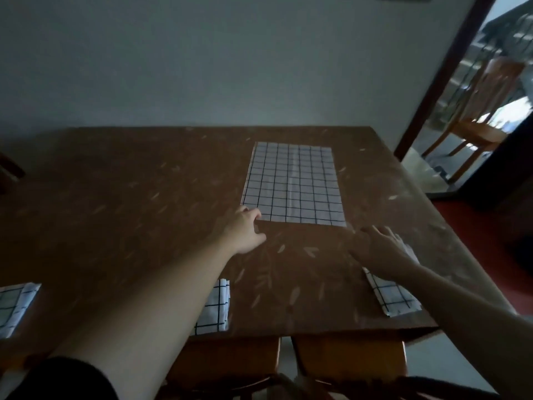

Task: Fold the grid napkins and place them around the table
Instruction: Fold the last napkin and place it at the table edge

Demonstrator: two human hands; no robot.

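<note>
Head view: an unfolded grid napkin lies flat on the far right part of the brown table, its long sides running away from the person and a crease down its middle. The left hand is at the napkin's near left corner, fingers curled at the edge; whether they actually pinch the cloth cannot be told, since the hand hides the corner. The right hand hovers just off the near right corner, blurred, fingers straight and spread, not touching the napkin.

Three folded grid napkins sit along the near edge of the table: one at the left, one in the middle partly hidden under the left forearm, and one at the right partly covered by the right hand and wrist. All lie well apart from the open napkin.

Two wooden chair seats are tucked under the near edge. Behind the table stands a plain wall, and at the right a dark-framed doorway shows another wooden chair in a brighter room.
</note>
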